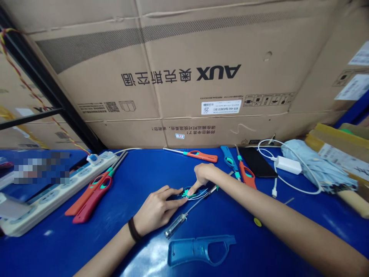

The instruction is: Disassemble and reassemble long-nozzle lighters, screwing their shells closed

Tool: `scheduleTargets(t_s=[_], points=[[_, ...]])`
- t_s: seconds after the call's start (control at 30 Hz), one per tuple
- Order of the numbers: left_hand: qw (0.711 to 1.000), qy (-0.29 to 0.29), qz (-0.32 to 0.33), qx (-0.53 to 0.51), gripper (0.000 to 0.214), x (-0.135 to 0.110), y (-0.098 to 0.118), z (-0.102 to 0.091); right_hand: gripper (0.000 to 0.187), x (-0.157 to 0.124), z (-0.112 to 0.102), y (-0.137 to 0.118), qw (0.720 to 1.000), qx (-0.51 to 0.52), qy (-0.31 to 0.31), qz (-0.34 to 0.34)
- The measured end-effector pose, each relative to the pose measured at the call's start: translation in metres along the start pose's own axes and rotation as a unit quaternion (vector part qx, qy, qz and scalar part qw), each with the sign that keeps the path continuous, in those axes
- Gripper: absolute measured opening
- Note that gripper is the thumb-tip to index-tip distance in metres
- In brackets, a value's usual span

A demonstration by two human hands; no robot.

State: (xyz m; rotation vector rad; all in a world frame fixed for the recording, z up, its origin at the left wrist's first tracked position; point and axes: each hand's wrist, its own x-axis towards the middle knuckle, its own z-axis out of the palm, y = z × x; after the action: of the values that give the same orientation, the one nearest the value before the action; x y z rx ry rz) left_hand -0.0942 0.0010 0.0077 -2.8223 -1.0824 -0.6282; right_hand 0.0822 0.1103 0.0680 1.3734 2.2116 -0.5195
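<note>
My left hand [157, 207], a dark band on its wrist, reaches in with its fingers closed along the edge of a dark blue lighter shell [196, 190]. From above, my right hand [204, 175] has its fingers curled and a digit pressed on the green trigger piece [186, 192] in that shell. White wires [198, 196] run beside the green piece. Below the hands lies a clear fuel tank [176, 226] with a thin tube leading toward a metal rod [213, 189]. The other blue shell half [198, 249] rests nearer me, its hollow side up. My fingers partly hide the shell.
Red and orange lighters [93, 200] lie left by a power strip [69, 184]. Behind are an orange lighter [201, 156], a blue lighter [230, 158], another orange lighter [246, 174], a black phone [258, 161] and a white charger [288, 164]. A large cardboard box [173, 46] backs the table.
</note>
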Motion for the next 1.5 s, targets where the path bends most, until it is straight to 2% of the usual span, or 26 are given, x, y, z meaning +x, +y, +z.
scheduleTargets(t_s=[0.1,0.2,0.3,0.33,0.4,0.5,0.6,0.77,0.9,1.23,1.33,1.5], points=[[1.000,0.017,0.002,-0.021,0.029,0.000,-0.002,-0.001,0.045,-0.013,0.004,0.002,0.997,0.054,0.042,-0.025],[0.997,0.025,-0.022,-0.068,0.030,0.000,-0.004,-0.005,0.035,-0.031,0.015,0.008,0.982,0.120,0.140,-0.036],[0.994,0.016,-0.054,-0.097,0.038,-0.001,-0.007,-0.010,0.030,-0.051,0.034,0.021,0.958,0.159,0.231,-0.056],[0.993,0.012,-0.059,-0.099,0.040,-0.001,-0.007,-0.012,0.028,-0.057,0.041,0.027,0.950,0.168,0.252,-0.077],[0.993,0.003,-0.064,-0.100,0.039,-0.001,-0.008,-0.014,0.021,-0.065,0.056,0.036,0.915,0.178,0.328,-0.154],[0.992,-0.005,-0.063,-0.105,0.033,0.000,-0.006,-0.014,0.013,-0.069,0.076,0.044,0.890,0.168,0.358,-0.226],[0.993,0.001,-0.052,-0.108,0.027,0.002,-0.003,-0.011,0.011,-0.064,0.088,0.043,0.874,0.165,0.382,-0.251],[0.993,0.005,-0.043,-0.110,0.023,0.002,0.002,-0.005,0.007,-0.054,0.094,0.036,0.862,0.151,0.404,-0.265],[0.994,0.001,-0.036,-0.107,0.024,0.003,0.002,-0.003,0.005,-0.052,0.092,0.035,0.863,0.157,0.407,-0.253],[0.998,0.000,-0.016,-0.066,0.030,0.002,0.005,-0.003,0.007,-0.052,0.081,0.031,0.884,0.133,0.370,-0.253],[0.998,0.003,-0.011,-0.055,0.030,0.003,0.006,-0.002,0.008,-0.052,0.078,0.029,0.889,0.146,0.367,-0.233],[0.999,-0.001,-0.007,-0.045,0.031,0.004,0.007,-0.002,0.008,-0.049,0.069,0.024,0.910,0.165,0.326,-0.198]])
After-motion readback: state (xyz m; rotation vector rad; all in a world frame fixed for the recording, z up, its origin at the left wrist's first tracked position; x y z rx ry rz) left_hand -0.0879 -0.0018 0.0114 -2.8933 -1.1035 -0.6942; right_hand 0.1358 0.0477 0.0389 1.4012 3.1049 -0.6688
